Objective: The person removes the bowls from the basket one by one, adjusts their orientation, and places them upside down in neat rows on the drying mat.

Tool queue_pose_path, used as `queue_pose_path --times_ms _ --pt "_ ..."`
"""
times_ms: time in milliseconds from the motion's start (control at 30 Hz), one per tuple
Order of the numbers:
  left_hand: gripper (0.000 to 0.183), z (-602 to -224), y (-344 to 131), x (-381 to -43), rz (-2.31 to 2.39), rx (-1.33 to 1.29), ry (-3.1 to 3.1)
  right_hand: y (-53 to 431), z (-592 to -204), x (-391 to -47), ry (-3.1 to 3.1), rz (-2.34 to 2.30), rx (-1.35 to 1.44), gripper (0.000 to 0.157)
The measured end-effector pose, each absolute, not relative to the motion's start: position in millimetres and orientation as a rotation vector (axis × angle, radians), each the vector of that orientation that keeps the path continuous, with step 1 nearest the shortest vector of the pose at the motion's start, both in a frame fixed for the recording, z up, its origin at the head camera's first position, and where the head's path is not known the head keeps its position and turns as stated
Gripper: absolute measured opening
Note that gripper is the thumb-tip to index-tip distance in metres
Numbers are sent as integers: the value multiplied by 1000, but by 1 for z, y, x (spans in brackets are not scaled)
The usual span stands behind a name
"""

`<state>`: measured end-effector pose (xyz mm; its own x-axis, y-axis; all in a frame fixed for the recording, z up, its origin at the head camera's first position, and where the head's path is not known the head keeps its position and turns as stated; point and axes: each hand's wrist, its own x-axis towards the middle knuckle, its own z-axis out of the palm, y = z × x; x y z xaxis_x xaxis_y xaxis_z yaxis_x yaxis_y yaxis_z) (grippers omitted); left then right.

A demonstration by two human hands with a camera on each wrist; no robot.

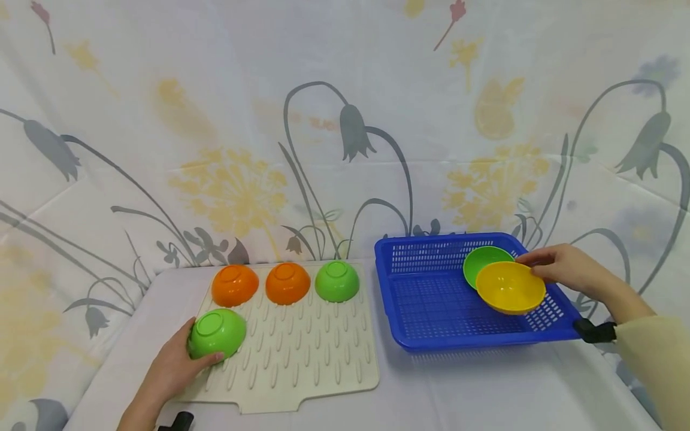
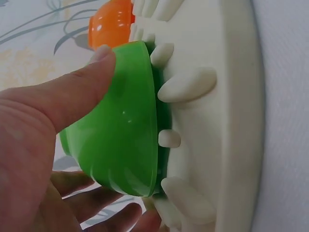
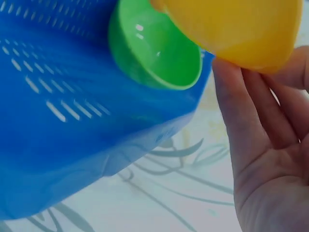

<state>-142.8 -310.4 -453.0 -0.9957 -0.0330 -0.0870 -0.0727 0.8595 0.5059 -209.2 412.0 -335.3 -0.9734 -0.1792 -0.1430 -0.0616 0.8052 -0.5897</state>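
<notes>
My left hand (image 1: 175, 362) grips a green bowl (image 1: 217, 333) that sits upside down at the left side of the cream drying mat (image 1: 323, 383). In the left wrist view the thumb lies along that bowl's side, fingers spread round the far side, and its rim is against the mat's pegs (image 2: 188, 84). Over the right part of the blue basket (image 1: 426, 311), my right hand (image 1: 577, 272) pinches a yellow bowl (image 1: 511, 288) by its edge, its hollow facing up. Behind it, another green bowl (image 1: 482, 258) rests tilted in the basket, partly covered by the yellow one.
Two orange bowls (image 1: 235, 285) and a green bowl (image 1: 336, 281) stand upside down in a row along the mat's back edge. A white cloth (image 1: 453, 395) covers the table, and a flower-printed curtain (image 1: 323, 197) hangs behind.
</notes>
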Motion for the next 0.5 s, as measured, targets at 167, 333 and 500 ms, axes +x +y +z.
queue_pose_path --times_ms 167,333,500 --pt "121 -445 -312 -139 820 -110 2977 403 -330 -199 2833 -947 -170 41" --pt "110 -428 -307 -132 907 -87 3071 385 -323 -187 2850 -1007 -197 41" --pt "94 -415 -291 -128 1059 44 3183 360 -319 -178 2821 -1098 -222 39"
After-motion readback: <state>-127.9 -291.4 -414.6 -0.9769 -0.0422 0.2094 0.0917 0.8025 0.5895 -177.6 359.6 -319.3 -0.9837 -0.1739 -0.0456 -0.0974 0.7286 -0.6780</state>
